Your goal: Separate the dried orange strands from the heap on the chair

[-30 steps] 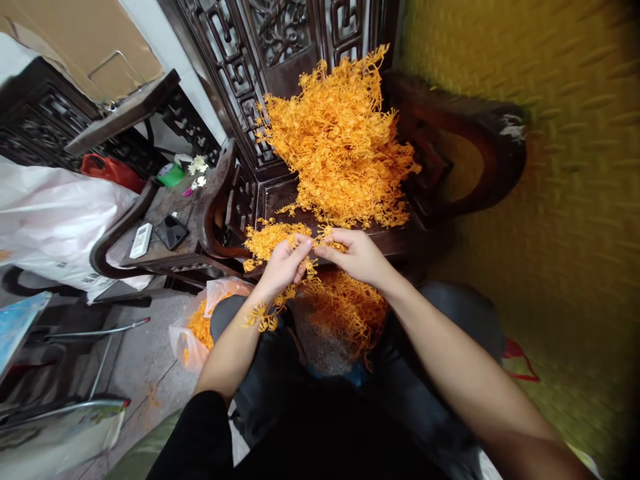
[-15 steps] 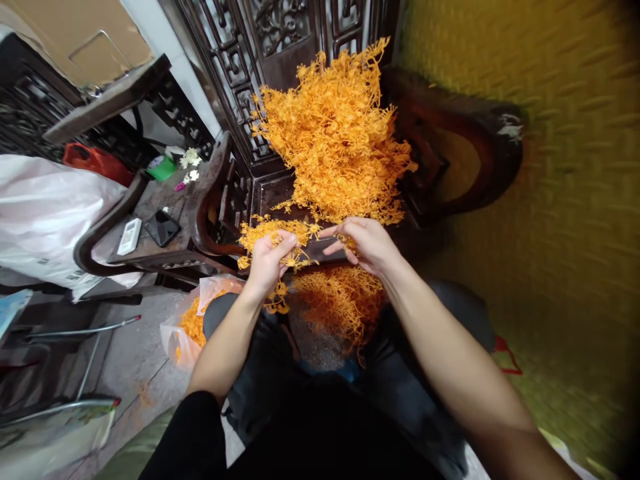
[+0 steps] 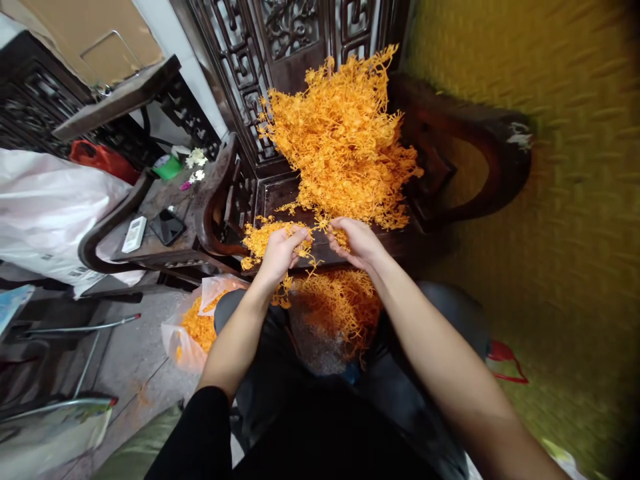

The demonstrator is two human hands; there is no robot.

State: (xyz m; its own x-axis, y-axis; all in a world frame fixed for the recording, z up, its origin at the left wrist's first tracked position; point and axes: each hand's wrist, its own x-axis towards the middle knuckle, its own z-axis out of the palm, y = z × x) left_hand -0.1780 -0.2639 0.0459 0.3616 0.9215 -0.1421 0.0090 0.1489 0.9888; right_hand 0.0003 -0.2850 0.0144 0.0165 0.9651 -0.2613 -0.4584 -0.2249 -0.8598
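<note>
A tall heap of tangled orange stringy pieces with flower-like tips [image 3: 345, 140] sits on the seat of a carved dark wooden chair [image 3: 280, 190]. My left hand [image 3: 283, 253] is pinched on a branching orange piece, beside a smaller orange pile [image 3: 257, 240] at the seat's front left. Across a small gap, my right hand [image 3: 355, 243] curls its fingers around orange bits, thumb and forefinger close to a flower-like tip. More orange strands [image 3: 340, 307] lie low between my knees, over what looks like clear plastic.
A plastic bag of orange pieces [image 3: 197, 323] stands on the floor at left. On the side table lie a phone [image 3: 168, 227], a white remote [image 3: 134, 234], a green tape roll [image 3: 167, 167] and small flowers [image 3: 197, 158]. A curved armrest [image 3: 505, 153] borders the right.
My right hand's outstretched fingers have curled in, and its thumb and forefinger have drawn together. My left hand stays pinched, shifted slightly to the right. The whole view has shifted a little.
</note>
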